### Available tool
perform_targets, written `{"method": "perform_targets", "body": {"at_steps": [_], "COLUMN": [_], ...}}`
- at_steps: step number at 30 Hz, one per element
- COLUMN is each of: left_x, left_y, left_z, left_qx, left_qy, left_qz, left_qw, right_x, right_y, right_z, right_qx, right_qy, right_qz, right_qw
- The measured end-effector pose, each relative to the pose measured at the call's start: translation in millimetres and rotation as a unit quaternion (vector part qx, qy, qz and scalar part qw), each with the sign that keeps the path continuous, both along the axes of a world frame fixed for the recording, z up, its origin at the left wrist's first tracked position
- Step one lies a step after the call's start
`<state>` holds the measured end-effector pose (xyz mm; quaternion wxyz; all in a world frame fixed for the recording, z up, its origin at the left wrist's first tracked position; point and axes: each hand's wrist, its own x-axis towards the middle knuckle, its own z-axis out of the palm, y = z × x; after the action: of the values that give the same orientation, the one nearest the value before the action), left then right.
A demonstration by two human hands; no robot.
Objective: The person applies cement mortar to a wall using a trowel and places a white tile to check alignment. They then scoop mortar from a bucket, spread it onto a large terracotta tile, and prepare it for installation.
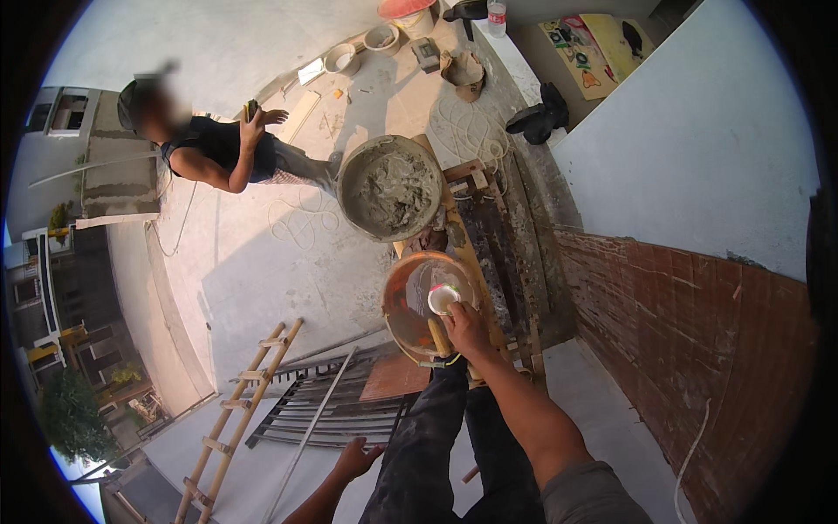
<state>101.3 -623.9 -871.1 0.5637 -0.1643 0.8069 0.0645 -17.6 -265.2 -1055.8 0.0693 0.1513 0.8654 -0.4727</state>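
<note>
Left grip (358,456): was loose and held nothing, steadying nothing.
Tub (347,170): seemed to overhang the plank (466,244); a knock could tip it.
Cup (443,299): was at the bucket's (398,306) mouth.
Right grip (469,332): grasped the cup's edge; a slip might drop it.

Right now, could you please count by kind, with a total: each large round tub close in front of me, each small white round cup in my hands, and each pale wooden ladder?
Large round tubs: 2 (one orange tub, one grey tub holding wet grey mortar)
Small white round cup, in the right hand: 1
Pale wooden ladder: 1
Total: 4
</note>
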Motion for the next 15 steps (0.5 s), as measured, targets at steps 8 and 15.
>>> {"method": "perform_targets", "body": {"at_steps": [8, 15], "left_x": [-160.8, -272.9], "left_y": [192.8, 466.4], "left_z": [77.0, 449.0], "left_qx": [0.272, 0.658], "left_qy": [0.268, 0.565], "left_qz": [-0.073, -0.2], "left_qw": [0.921, 0.456], "right_x": [147.6, 274.9], "right_y": [148.7, 209.5], "right_z": [313.0, 490.0], "right_qx": [0.136, 0.289], "right_qy": [0.067, 0.137], "right_qz": [-0.119, -0.319], "right_qw": [0.981, 0.892]}}
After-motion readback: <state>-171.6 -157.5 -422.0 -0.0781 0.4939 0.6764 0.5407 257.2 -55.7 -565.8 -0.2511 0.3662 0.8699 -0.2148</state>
